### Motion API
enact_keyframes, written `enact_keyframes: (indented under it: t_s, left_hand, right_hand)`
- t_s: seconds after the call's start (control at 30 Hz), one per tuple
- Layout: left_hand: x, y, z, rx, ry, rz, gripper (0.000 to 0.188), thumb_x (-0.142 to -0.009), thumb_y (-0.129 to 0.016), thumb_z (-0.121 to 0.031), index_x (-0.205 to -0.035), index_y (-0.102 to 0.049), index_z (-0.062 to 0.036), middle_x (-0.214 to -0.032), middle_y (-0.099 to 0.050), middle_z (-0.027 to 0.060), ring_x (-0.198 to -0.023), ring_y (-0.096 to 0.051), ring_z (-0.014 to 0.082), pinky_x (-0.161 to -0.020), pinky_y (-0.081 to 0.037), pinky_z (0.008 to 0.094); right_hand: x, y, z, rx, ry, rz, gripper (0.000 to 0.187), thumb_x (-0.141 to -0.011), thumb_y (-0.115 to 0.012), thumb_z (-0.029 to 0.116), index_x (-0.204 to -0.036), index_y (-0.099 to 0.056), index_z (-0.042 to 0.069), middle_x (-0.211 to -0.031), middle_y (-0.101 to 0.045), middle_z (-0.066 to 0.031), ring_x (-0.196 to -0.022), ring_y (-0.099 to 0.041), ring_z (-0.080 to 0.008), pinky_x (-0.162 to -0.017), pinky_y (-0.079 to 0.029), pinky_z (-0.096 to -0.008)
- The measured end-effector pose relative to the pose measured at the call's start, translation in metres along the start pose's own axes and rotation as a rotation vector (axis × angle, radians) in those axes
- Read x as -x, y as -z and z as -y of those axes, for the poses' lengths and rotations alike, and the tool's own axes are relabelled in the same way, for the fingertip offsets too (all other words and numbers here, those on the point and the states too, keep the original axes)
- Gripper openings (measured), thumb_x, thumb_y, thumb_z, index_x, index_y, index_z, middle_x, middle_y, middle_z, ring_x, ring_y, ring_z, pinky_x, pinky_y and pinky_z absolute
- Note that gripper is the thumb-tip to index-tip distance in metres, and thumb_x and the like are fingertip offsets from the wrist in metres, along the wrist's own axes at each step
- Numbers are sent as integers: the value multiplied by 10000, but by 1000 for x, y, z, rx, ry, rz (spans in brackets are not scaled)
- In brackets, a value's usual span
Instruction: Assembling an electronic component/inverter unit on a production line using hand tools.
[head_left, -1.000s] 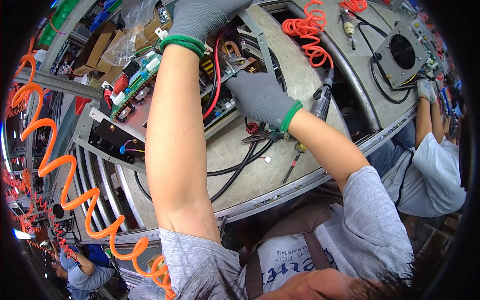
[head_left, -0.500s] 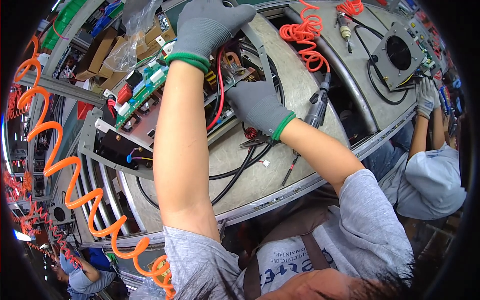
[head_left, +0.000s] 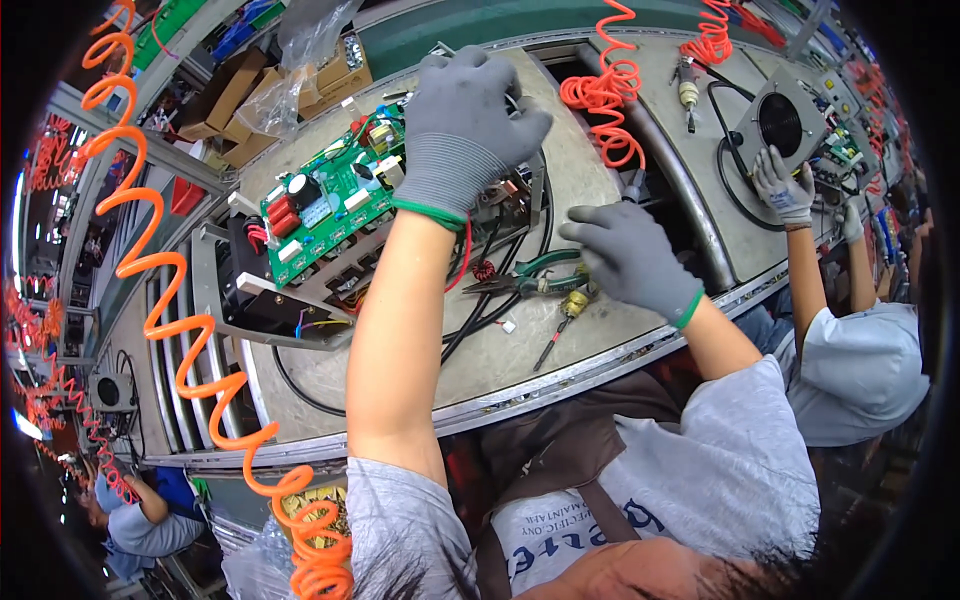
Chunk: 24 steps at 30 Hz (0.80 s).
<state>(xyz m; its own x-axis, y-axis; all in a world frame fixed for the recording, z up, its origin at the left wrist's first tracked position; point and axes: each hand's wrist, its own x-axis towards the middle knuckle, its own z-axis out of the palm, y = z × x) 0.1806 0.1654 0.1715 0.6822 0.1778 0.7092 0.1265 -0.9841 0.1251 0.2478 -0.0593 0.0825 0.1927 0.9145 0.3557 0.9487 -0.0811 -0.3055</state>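
My left hand (head_left: pixel 468 125), in a grey glove with a green cuff, is curled over the far right part of a metal chassis (head_left: pixel 262 338), gripping its frame; the glove hides the exact contact. Inside the chassis, a green circuit board (head_left: pixel 335 205) carries red and black components, with red and black wires beside it. My right hand (head_left: pixel 635 262), in a matching glove, lies over an air screwdriver (head_left: pixel 574 304), its fingers stretched out leftward. The glove covers the screwdriver's body; its yellowish collar and bit show below. Green-handled pliers (head_left: pixel 530 283) lie just left of that hand.
Coiled orange hoses (head_left: pixel 605 95) hang at the back and at left. Black cables (head_left: pixel 480 325) lie on the workbench (head_left: pixel 510 375). Open cardboard boxes (head_left: pixel 225 95) stand at back left. At right, a gloved co-worker (head_left: pixel 785 190) handles a unit with a round fan (head_left: pixel 780 122).
My right hand has left the chassis and moved right onto the air screwdriver. My left hand stays at the chassis frame. The green board shows more of its face. The co-worker's hands have separated.
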Motion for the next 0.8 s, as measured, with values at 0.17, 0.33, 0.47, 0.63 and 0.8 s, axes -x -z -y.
enact_keyframes:
  t_s: [0.17,0.33,0.47,0.63,0.8]
  left_hand:
    - [-5,3,-6,-18,51,103,276,-690,-655,-332,-773,-651,-70,-927,-644,117,-961,-586,351,-777,-523,438]
    - [-2,10,-15,-76,30,40,281,-751,-642,-297,-936,-671,-88,-1087,-624,127,-1007,-569,350,-866,-487,426]
    - [35,31,-59,-71,-48,-249,518,-740,-711,-303,-1191,-568,-93,-1207,-554,191,-1173,-494,428,-995,-395,516]
    - [156,10,-129,168,208,136,321,-748,-694,-213,-1046,-647,-103,-1143,-606,124,-1147,-535,356,-971,-428,486]
    - [212,-36,-125,-75,325,261,384,-770,-702,-325,-1094,-638,-129,-1263,-544,129,-1262,-421,401,-1095,-303,523]
  right_hand:
    - [26,-8,-31,108,140,162,504,-662,-621,55,-1162,-601,114,-1137,-611,-91,-1130,-541,-271,-1034,-356,-447]
    - [19,-13,-39,238,240,241,333,-705,-665,109,-1031,-601,114,-1027,-609,-60,-1072,-547,-250,-1041,-327,-434]
    - [24,-13,-62,251,368,137,260,-750,-628,102,-1007,-611,141,-1026,-596,-37,-1078,-546,-224,-1052,-334,-440]
    - [19,-14,-84,231,462,14,268,-754,-626,108,-1018,-621,155,-1064,-587,-34,-1124,-532,-217,-1064,-335,-420]
    - [2,-9,-77,229,355,126,336,-716,-671,113,-1048,-647,155,-1096,-613,-54,-1135,-546,-226,-1021,-359,-406]
